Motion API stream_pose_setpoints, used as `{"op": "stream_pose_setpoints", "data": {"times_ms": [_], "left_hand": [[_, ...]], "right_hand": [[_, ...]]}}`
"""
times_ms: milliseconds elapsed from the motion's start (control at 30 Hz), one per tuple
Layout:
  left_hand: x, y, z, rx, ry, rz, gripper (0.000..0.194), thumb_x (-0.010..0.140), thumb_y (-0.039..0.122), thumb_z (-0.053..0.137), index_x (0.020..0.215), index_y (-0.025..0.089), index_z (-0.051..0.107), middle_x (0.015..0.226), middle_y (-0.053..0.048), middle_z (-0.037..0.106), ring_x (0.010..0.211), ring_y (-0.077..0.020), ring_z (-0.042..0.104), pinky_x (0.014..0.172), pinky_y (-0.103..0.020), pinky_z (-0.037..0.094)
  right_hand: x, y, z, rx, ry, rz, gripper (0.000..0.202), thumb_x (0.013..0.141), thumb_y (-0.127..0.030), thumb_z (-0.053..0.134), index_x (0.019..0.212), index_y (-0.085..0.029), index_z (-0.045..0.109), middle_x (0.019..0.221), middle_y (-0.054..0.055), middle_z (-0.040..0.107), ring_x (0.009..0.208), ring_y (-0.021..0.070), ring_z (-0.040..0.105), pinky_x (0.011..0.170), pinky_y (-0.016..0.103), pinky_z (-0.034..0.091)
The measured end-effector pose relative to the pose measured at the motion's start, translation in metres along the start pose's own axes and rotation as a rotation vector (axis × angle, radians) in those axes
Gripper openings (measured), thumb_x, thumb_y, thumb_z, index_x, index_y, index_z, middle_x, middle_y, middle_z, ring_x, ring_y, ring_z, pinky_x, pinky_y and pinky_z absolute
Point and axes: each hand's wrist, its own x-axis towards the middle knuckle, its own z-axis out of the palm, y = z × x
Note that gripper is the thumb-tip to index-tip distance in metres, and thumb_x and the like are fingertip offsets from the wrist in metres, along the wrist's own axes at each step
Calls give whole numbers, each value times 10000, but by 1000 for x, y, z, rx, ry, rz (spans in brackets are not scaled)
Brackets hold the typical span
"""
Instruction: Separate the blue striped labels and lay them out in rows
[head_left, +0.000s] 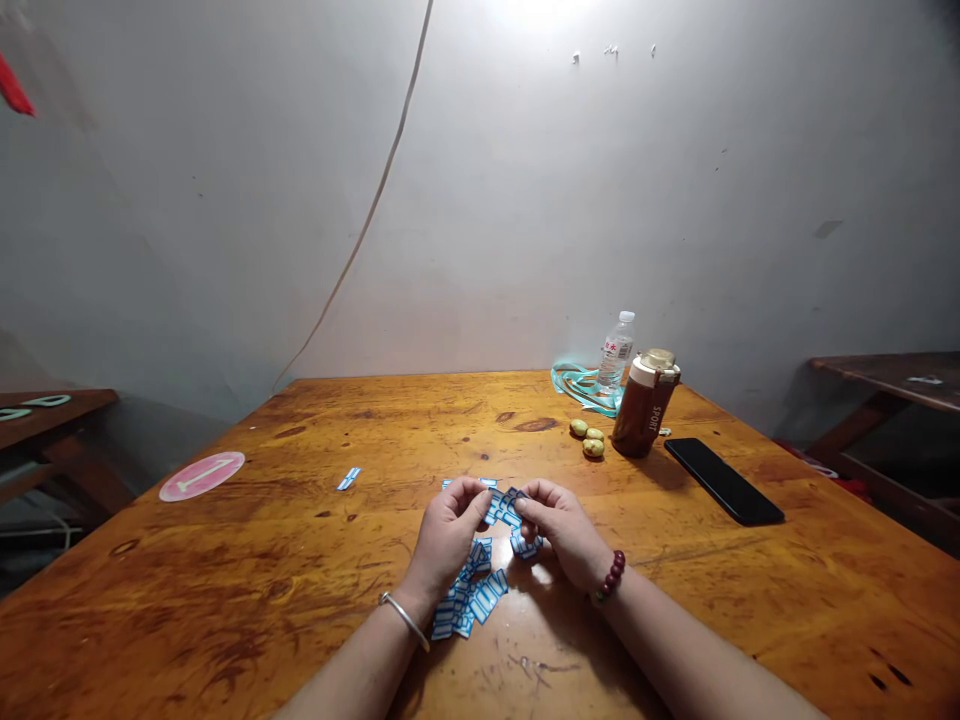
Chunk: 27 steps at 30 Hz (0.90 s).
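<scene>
Both hands meet over the wooden table (300,560): left hand (448,530) and right hand (564,528) each pinch one end of a blue-and-white label strip (504,506), fingers curled tight. More labels (469,595) lie heaped just beneath, by the left wrist.

Plain room, worn wooden table (315,560), bare plaster wall (525,220), benches
</scene>
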Motion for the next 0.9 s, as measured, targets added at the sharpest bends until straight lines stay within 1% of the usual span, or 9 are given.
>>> {"op": "stream_pose_setpoints", "data": {"times_ms": [167,300,400,467,533,633,733,800,900], "left_hand": [[0,-4,0,6,30,40,165,732,313,516,820,173,514,629,32,492,562,-84,448,505,-185,387],[0,-2,0,66,-47,29,202,740,328,500,787,144,570,691,-7,541,611,-102,478,544,-201,402],[0,1,0,114,-85,12,260,754,356,469,737,128,593,645,-9,533,591,-107,474,533,-206,395],[-1,2,1,134,-109,7,269,753,360,468,722,126,596,629,-5,532,583,-107,472,533,-207,388],[-1,2,1,146,-117,20,246,743,347,487,725,126,595,635,-5,543,590,-106,476,551,-208,383],[-2,2,1,156,-90,45,213,725,328,518,699,128,586,623,2,543,579,-99,469,551,-204,371],[-2,2,1,154,-64,49,202,717,323,528,672,131,572,609,6,538,575,-101,470,540,-203,371],[-2,2,2,147,-76,55,193,734,311,506,713,135,583,653,-5,564,621,-114,500,579,-214,392],[-3,2,3,115,-101,62,179,745,276,490,821,148,589,801,-33,604,761,-142,538,697,-243,408]], "right_hand": [[2,1,-1,3,-17,5,169,681,-306,567,703,-150,507,461,-52,475,405,53,408,402,166,309],[1,-1,3,-32,11,-36,167,682,-299,564,664,-150,488,453,-60,456,403,52,400,398,166,308],[1,-1,4,-82,55,-45,176,677,-304,569,652,-152,484,460,-62,451,403,53,394,388,166,304],[1,0,4,-114,60,-64,185,674,-316,574,654,-152,493,479,-59,456,415,55,402,392,167,308],[1,1,4,-126,36,-90,201,674,-338,576,668,-152,502,509,-54,467,430,57,414,402,170,317],[0,2,5,-113,-23,-107,227,670,-371,579,714,-160,508,553,-52,486,440,56,423,417,177,326],[0,2,6,-107,-29,-115,242,669,-386,582,687,-160,497,530,-58,473,441,55,417,425,177,321],[0,1,6,-100,-11,-112,244,669,-374,586,650,-156,478,500,-62,457,440,56,410,426,176,317],[0,0,5,-73,1,-73,241,673,-361,583,647,-158,456,476,-65,452,423,56,398,405,171,303]]}}
